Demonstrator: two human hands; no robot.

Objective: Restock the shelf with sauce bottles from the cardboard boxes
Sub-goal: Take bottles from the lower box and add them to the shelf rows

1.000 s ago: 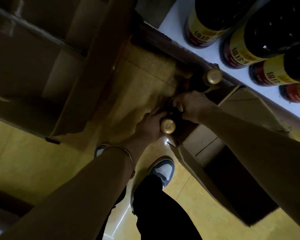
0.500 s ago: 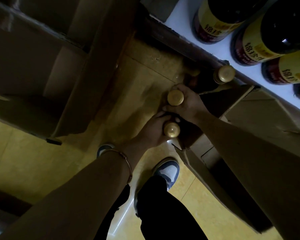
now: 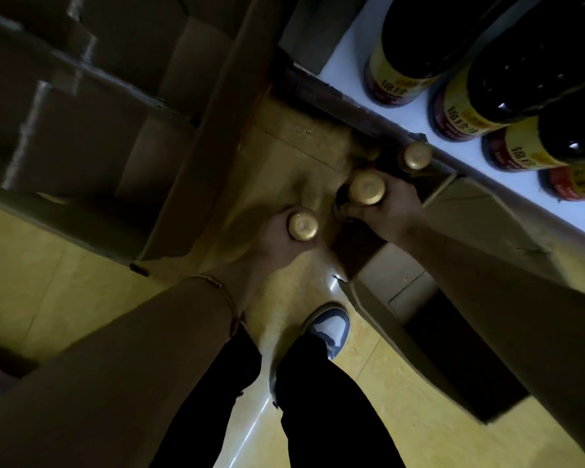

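Note:
I look straight down. My left hand [image 3: 277,244] grips the neck of a dark sauce bottle with a gold cap [image 3: 303,226], held over the floor left of the box. My right hand [image 3: 390,211] grips a second gold-capped bottle [image 3: 366,188] above the open cardboard box [image 3: 470,211]. A third gold-capped bottle [image 3: 416,156] still stands in the box by the shelf edge. Several dark bottles with yellow-and-red labels [image 3: 463,116] stand on the white shelf [image 3: 348,52] at the upper right.
A larger open cardboard box [image 3: 92,130] fills the upper left, its flap [image 3: 196,170] hanging toward the middle. Yellow tiled floor [image 3: 65,298] lies below. My shoe [image 3: 330,327] and dark trouser legs stand between the two boxes.
Both hands have risen out of the box, each with a bottle. The left hand's bottle has moved left, clear of the box; the right hand's bottle has come up nearer the camera.

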